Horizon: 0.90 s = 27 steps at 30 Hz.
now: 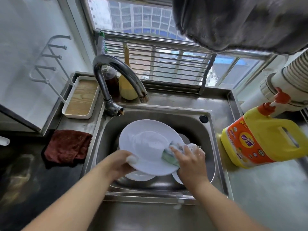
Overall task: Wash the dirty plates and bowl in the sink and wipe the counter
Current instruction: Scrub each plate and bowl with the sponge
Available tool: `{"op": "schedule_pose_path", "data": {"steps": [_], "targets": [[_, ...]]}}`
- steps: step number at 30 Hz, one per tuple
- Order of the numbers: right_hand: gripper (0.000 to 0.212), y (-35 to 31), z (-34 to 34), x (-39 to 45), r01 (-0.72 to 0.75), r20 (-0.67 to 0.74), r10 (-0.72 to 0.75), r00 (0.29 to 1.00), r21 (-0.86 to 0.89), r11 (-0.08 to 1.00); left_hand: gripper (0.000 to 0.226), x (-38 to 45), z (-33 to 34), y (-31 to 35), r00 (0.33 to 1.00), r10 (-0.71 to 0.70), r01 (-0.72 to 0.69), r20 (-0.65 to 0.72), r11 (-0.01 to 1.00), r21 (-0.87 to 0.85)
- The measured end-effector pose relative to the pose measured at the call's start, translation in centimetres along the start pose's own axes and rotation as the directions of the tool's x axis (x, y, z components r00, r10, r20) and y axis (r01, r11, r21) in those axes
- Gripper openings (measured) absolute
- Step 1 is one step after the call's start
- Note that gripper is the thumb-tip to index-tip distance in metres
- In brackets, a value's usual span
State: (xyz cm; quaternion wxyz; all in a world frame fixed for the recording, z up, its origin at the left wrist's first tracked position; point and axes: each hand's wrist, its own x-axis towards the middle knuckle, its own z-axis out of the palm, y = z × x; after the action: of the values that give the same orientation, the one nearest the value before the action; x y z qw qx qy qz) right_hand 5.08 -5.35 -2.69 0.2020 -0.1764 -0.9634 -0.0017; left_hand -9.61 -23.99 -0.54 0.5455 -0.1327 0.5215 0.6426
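while the left hand [122,161] gripped the near-left rim of the white plate [146,144] and held it tilted over the sink [208,127], the right hand [190,161] clutched a soapy green sponge [170,155] and pressed it against the plate's right edge. foam covered the fingers of both hands, and the plate's face looked slick with suds.

that was where the trouble lay, as i judged it. the left thumb pinched only a narrow strip of wet rim, so a hard push from the sponge could have twisted the plate out of the grip. had it slipped, it would have dropped onto the other white dishes [141,176] lying under it in the near part of the basin, and china on china could chip or crack. whether the bowl was among those dishes i could not tell.

the faucet [116,75] spout hung over the far-left corner of the sink, close to the plate's raised far edge; lifting the plate carelessly could have knocked it there.

on the tabletop at the sink's right edge stood the yellow detergent jug [263,139], near the right elbow's path, where a wide sweep might have tipped it. the dark red cloth [66,145] lay by the sink's left edge, unused, so the wiping was not yet begun.
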Motion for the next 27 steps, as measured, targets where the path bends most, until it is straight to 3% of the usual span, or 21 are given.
{"op": "schedule_pose_path", "data": {"steps": [3, 6, 8, 11, 14, 16, 18, 21, 23, 25, 27], "targets": [[0.056, -3.7, 0.7, 0.0, -0.012, 0.034, 0.009, 0.999, 0.062, 0.998, 0.058, 0.6, 2.4, -2.8, 0.989, 0.14, -0.146, -0.044, 0.976, -0.163], [0.068, -1.8, 1.0, -0.5, 0.123, 0.115, -0.128, 0.985, 0.057, 0.991, 0.051, 0.1, 2.0, -1.6, 0.999, 0.045, -0.044, 0.004, 0.995, -0.084], [0.07, 0.9, 0.7, -0.5, 0.081, 0.119, -0.081, 0.99, 0.008, 0.997, 0.049, 0.4, 0.0, 0.2, 0.999, -0.024, 0.023, 0.031, 0.999, 0.038], [0.061, -0.6, 0.2, 0.1, -0.049, 0.091, 0.046, 0.995, 0.032, 0.998, 0.06, 1.4, 0.5, 0.0, 0.995, 0.088, -0.09, -0.044, 0.995, -0.049], [0.064, -2.8, 1.0, -0.4, 0.091, 0.084, -0.097, 0.992, 0.081, 0.993, 0.063, 1.7, 3.1, -2.5, 0.997, 0.06, -0.066, -0.044, 0.988, -0.138], [0.072, -0.8, 1.2, -0.6, 0.162, 0.115, -0.168, 0.979, 0.06, 0.985, 0.052, 1.5, 2.5, -1.7, 1.0, -0.024, 0.024, -0.003, 0.999, -0.04], [0.074, 1.6, 1.2, -0.8, 0.114, 0.114, -0.113, 0.987, 0.002, 0.993, 0.052, 1.9, 0.4, -0.3, 0.998, -0.043, 0.04, 0.043, 0.997, 0.07], [0.051, -0.2, 1.2, -0.7, -0.031, 0.056, 0.029, 0.998, 0.032, 0.999, 0.068, 2.2, 1.4, -0.6, 0.993, 0.112, -0.113, -0.024, 0.992, -0.055], [0.045, -2.4, 1.5, -0.6, -0.016, 0.055, 0.011, 0.998, 0.086, 0.996, 0.073, 2.7, 3.3, -2.5, 0.983, 0.159, -0.17, -0.092, 0.976, -0.133], [0.047, -1.5, 1.5, -0.7, 0.073, 0.075, -0.079, 0.994, 0.078, 0.994, 0.071, 2.5, 3.3, -2.2, 0.997, 0.033, -0.04, -0.07, 0.994, -0.097], [0.054, 1.3, 1.4, -0.8, 0.115, 0.077, -0.116, 0.99, 0.019, 0.993, 0.051, 2.3, 1.4, -0.8, 0.998, -0.051, 0.05, 0.026, 0.997, 0.053]]}}
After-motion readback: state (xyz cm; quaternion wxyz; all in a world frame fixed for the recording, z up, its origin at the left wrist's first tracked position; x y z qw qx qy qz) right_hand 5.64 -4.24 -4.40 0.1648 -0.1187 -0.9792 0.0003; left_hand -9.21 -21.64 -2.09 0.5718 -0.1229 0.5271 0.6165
